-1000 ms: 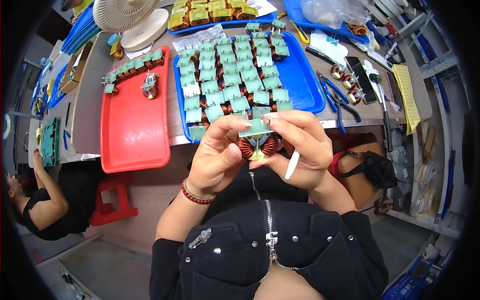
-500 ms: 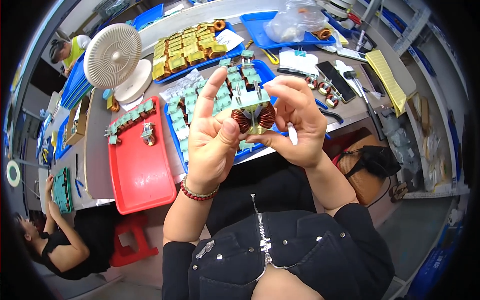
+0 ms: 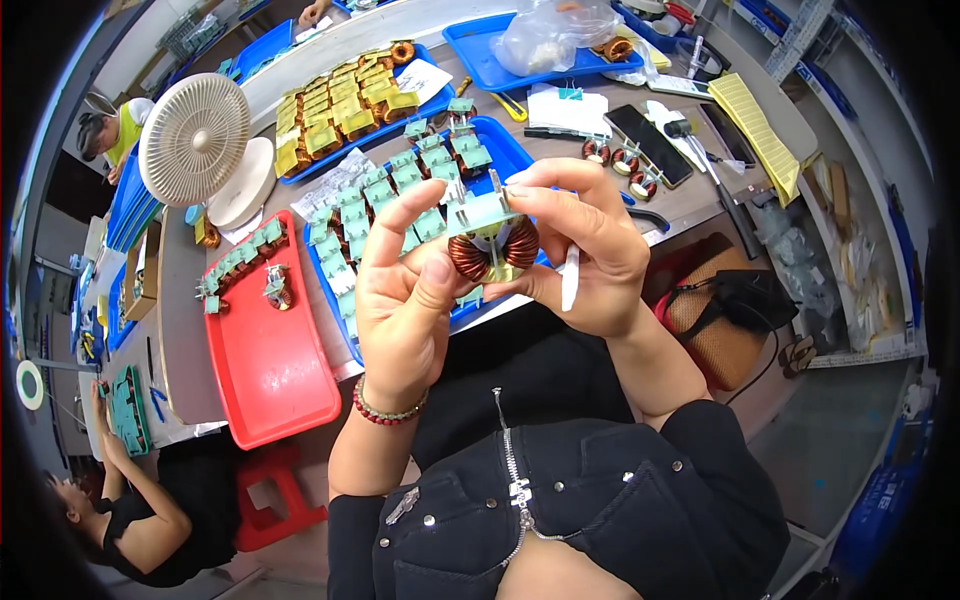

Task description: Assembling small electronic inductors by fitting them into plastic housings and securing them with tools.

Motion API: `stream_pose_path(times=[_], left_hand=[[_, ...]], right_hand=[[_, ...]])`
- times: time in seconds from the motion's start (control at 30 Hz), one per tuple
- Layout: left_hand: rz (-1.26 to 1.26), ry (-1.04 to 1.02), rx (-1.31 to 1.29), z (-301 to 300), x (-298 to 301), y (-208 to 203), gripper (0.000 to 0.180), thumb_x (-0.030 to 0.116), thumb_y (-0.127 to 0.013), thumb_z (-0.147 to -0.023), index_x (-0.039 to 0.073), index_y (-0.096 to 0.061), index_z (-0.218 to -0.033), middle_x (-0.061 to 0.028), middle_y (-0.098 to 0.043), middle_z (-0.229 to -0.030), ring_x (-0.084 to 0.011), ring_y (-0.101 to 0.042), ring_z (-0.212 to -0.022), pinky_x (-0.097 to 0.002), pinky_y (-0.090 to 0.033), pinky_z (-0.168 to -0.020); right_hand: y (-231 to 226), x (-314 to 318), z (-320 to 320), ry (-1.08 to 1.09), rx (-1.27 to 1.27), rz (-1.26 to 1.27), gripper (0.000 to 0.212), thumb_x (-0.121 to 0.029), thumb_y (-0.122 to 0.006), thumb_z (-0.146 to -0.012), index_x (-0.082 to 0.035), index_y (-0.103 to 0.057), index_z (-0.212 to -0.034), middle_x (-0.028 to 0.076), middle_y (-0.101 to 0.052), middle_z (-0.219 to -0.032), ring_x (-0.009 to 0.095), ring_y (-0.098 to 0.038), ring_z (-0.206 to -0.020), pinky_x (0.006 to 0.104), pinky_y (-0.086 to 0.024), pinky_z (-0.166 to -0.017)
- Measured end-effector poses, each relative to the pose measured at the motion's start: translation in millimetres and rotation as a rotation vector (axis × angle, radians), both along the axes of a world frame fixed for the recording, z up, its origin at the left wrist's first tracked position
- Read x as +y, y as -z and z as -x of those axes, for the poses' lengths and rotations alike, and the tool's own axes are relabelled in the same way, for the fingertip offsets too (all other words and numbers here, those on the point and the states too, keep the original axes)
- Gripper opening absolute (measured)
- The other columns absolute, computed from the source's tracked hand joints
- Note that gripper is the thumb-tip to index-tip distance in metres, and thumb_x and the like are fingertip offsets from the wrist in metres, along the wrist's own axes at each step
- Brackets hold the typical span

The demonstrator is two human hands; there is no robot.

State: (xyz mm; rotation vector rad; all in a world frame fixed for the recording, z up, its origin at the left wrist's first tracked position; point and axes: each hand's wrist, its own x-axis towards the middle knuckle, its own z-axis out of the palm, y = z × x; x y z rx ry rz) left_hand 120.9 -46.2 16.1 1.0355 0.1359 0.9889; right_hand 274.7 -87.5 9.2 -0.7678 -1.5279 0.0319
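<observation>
Right hand [image 3: 605, 250]: fingers closed on one copper-wound coil [image 3: 493, 240], held between index finger and thumb above the near edge of the bench; a white pointed tool [image 3: 570, 280] is tucked into the same hand. Left hand [image 3: 405, 290]: index finger and thumb parted at the coil's left side; whether they touch it, cannot tell. Coil: upright, topped by a small green board [image 3: 482, 212] with metal pins rising from it. Behind the hands: blue tray [image 3: 512, 150], bearing rows of green-boarded coils [image 3: 385, 190]. To its left: red tray [image 3: 275, 365], with a line of similar coils along its left side and one single coil [image 3: 278, 290] beside them. Farther out: yellow-wrapped coils [image 3: 340, 105] in rows; cream desk fan [image 3: 195, 140]; at right, three coils [image 3: 623, 162] next to a dark phone [image 3: 650, 145].
</observation>
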Motion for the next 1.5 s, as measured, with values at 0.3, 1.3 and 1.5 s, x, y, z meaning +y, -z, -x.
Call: stream_pose_path(times=[0.3,1.3,1.5], left_hand=[[-0.039,-0.042,0.064,-2,0,10,0.046,0.012,-0.051,-0.090,-0.004,-0.029,-0.127,-0.0217,-0.058,-0.107,-0.0213,-0.058,-0.098,-0.0303,-0.045,-0.086],[-0.164,-0.223,0.633,-17,10,43,0.071,0.004,-0.058,-0.079,0.006,-0.018,-0.137,-0.0198,-0.041,-0.128,-0.0254,-0.052,-0.107,-0.0331,-0.040,-0.092],[-0.152,-0.766,0.719,80,33,54,0.055,0.001,-0.051,-0.084,0.000,-0.026,-0.133,-0.0180,-0.042,-0.127,-0.0248,-0.049,-0.108,-0.0345,-0.039,-0.093]], right_hand=[[6,-1,-2,-0.031,0.132,0.125,0.058,-0.002,-0.081,-0.055,-0.004,-0.060,-0.109,0.006,-0.051,-0.105,0.001,-0.035,-0.056,0.0157,-0.030,-0.046],[74,-39,-103,0.729,0.058,0.581,0.038,-0.013,-0.078,-0.057,-0.004,-0.061,-0.090,0.010,-0.057,-0.094,0.020,-0.059,-0.086,0.0295,-0.048,-0.075],[135,-53,-200,1.055,-0.037,0.716,0.046,-0.020,-0.081,-0.059,0.003,-0.060,-0.094,0.009,-0.056,-0.090,0.020,-0.056,-0.082,0.0293,-0.045,-0.073]])
